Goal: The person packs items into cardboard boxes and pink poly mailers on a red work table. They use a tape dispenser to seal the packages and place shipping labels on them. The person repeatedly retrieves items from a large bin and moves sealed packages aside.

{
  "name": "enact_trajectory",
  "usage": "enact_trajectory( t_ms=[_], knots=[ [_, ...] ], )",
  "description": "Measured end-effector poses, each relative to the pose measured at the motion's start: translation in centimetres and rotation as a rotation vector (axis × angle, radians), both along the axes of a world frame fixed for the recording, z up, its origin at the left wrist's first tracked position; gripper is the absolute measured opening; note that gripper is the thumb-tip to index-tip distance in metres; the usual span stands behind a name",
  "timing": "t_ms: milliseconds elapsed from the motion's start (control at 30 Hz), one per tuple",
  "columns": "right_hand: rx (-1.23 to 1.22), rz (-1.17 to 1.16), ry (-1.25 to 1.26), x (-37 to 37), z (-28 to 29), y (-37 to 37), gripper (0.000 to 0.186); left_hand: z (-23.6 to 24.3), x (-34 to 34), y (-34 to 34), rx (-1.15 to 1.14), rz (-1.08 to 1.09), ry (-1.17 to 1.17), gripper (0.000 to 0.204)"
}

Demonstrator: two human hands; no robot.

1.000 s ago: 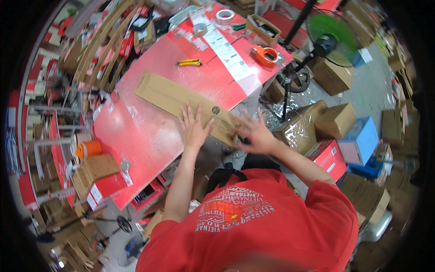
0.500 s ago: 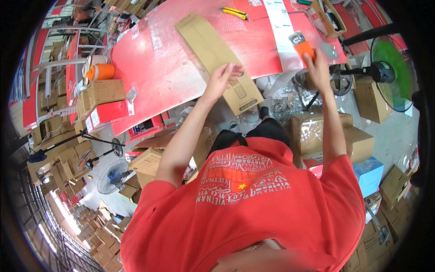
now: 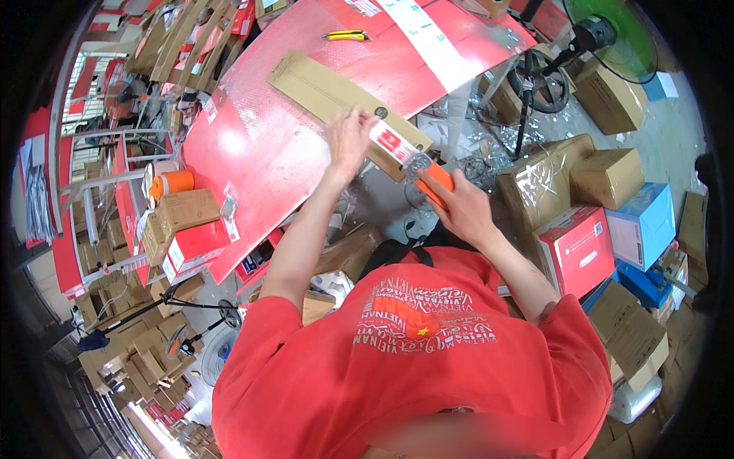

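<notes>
Apparently taping a cardboard box (image 3: 321,88), laid on the red table (image 3: 252,168), jutting past its edge.
Seemingly pinching tape (image 3: 391,143) in the left hand (image 3: 349,143), gripping the orange dispenser (image 3: 436,184) in the right hand (image 3: 469,205); probably needing next to press the tape flat.

Both forearms (image 3: 307,233) angle inward; the left hand (image 3: 349,143) is partly curled, the right hand (image 3: 466,206) closed in a grip.

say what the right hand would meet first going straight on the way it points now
Past the orange tape dispenser it holds, the right hand would probably first meet the red-and-white tape strip, then the near end of the cardboard box; depth between the two is unclear.
</notes>
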State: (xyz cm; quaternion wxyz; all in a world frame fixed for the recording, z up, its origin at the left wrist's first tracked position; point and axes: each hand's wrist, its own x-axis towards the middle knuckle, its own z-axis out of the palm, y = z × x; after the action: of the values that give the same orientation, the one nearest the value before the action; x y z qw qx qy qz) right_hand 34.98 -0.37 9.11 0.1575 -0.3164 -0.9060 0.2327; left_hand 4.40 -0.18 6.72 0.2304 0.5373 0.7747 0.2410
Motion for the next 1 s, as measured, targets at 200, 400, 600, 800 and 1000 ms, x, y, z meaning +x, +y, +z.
enact_trajectory(
  t_ms=[200, 400, 600, 800, 1000],
  knots=[
    [0.022, 0.044, -0.049, 2.7, -9.2, -0.2, 0.071, -7.5, -3.0, 0.6, -0.044, 0.302, 0.363, 0.101],
    [-0.44, 0.061, -0.074, -3.2, -18.3, 2.2, 0.061, -6.7, -3.5, 0.5, -0.115, 0.209, 0.311, 0.109],
    [-0.776, 0.249, 0.222, -9.7, -22.6, 1.5, 0.066, -3.3, -4.8, 9.4, -0.162, 0.895, -0.007, 0.142],
    [-0.543, 0.566, -0.027, -8.4, -13.4, 4.1, 0.065, 5.1, -8.2, 9.5, -0.254, 0.711, 0.101, 0.141],
    [-0.6, -0.11, -0.187, 2.3, -9.3, 11.0, 0.048, 8.7, -11.3, -0.4, -0.223, -0.506, 1.013, 0.119]
  ],
)
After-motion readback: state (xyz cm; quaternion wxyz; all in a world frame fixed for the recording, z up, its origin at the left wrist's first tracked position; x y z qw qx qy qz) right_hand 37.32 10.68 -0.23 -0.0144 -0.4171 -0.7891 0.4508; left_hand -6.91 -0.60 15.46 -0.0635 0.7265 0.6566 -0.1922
